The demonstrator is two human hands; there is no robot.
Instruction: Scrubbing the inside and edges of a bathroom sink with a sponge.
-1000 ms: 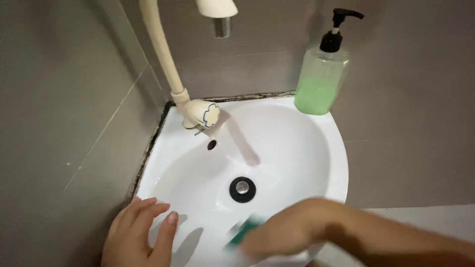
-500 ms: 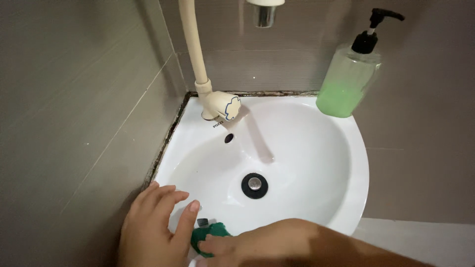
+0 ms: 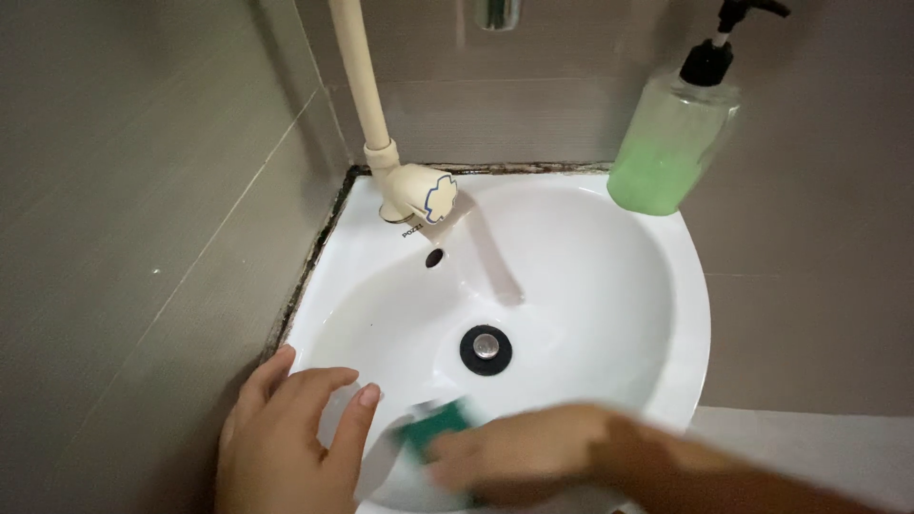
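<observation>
Your right hand [image 3: 519,457] is at the near side of the white corner sink [image 3: 681,314], blurred in the frame. Its fingers are closed on a green scrubbing pad [image 3: 436,424], which lies against the inner wall of the basin at the near edge, just left of that hand and below the drain. The exact grip cannot be made out through the blur.

Your left hand [image 3: 286,433] rests on the near-left rim of the sink. Its fingers are apart and laid flat, holding nothing; the index fingertip sits just beside the pad without clearly touching it.

The drain [image 3: 486,348], a black ring with a metal centre, lies at the bottom of the basin, apart from both hands. A small overflow hole [image 3: 434,257] shows above it. The cream tap base [image 3: 416,195] stands on the far-left rim, its pipe running upward out of frame. A clear pump bottle [image 3: 671,133] holding green liquid stands upright at the far-right rim against the grey tiled wall [image 3: 143,190]. Dark grime lines the joint between sink and wall.
</observation>
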